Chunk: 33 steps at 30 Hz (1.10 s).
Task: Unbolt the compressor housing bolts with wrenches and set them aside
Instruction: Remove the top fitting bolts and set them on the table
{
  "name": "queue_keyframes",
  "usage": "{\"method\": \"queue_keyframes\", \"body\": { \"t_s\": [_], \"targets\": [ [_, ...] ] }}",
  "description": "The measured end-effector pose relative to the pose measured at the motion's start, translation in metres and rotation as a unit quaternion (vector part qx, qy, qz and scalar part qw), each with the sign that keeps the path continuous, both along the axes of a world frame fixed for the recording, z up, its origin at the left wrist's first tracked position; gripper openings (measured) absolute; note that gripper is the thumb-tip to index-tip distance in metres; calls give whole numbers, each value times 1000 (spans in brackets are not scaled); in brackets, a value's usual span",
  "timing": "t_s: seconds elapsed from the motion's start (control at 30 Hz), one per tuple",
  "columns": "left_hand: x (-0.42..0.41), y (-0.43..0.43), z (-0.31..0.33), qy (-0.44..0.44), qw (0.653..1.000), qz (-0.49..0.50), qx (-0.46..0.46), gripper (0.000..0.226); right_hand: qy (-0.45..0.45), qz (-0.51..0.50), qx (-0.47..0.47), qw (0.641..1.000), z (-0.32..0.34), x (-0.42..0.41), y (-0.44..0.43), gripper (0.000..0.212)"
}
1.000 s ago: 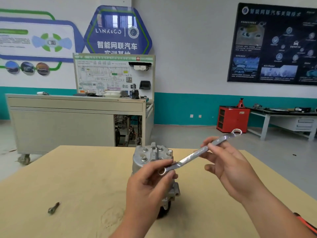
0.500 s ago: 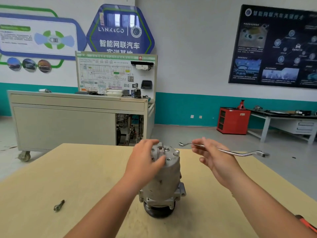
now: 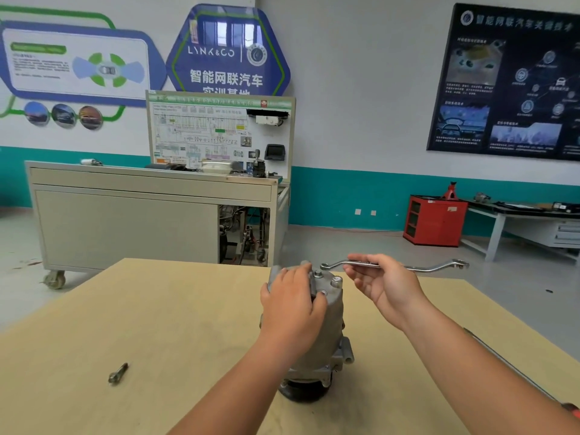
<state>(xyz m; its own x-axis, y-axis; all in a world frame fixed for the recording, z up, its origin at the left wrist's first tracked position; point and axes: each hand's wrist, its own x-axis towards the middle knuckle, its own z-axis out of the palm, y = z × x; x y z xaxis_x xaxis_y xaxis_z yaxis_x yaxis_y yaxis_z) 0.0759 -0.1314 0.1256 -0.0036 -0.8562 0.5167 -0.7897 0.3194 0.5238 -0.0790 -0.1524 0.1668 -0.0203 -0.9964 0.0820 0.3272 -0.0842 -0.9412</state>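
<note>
A grey metal compressor (image 3: pixel 329 328) stands upright on the wooden table (image 3: pixel 125 309), pulley end down. Bolt heads (image 3: pixel 335 281) show on its top face. My left hand (image 3: pixel 292 306) grips the top of the housing, fingers curled over its left side. My right hand (image 3: pixel 383 284) holds a silver double-ring wrench (image 3: pixel 433 267) level, pinched near its left half. The wrench's left ring end hovers just above the rear bolt head. One loose bolt (image 3: pixel 118 373) lies on the table at the left.
A red-handled tool (image 3: pixel 533 384) lies along the table's right edge. Behind the table stand a wheeled beige training bench (image 3: pixel 125 215), a red cabinet (image 3: pixel 434 219) and a grey workbench (image 3: pixel 533 221) at the right wall.
My left hand let go of the wrench and took hold of the compressor top. My right hand turned the wrench level and brought its ring end down close to the bolts.
</note>
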Motion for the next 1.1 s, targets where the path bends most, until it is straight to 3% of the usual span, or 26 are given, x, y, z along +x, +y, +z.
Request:
{"method": "queue_keyframes", "body": {
  "t_s": [0.17, 0.4, 0.63, 0.77, 0.93, 1.1],
  "targets": [
    [19, -1, -2, 88, 991, -98, -9, 50, 53, 7, 1, 999, 5, -2, 11, 29],
    [68, -12, 9, 220, 928, -276, 123, 56, 32, 40, -5, 999, -4, -7, 31, 30],
    [75, -14, 27, 144, 935, -284, 158, 54, 48, 45, -20, 998, -6, 4, 34, 27],
    [64, 3, 31, 72, 970, -226, 48, 41, 74, 43, -14, 996, -2, 6, 29, 28],
    [40, 8, 25, -98, 988, -117, -24, 55, 133, 83, -1, 988, 13, 2, 22, 32],
    [37, 5, 8, -55, 983, -113, -130, 40, 179, 119, 11, 976, 23, -1, 9, 32]
  ]
}}
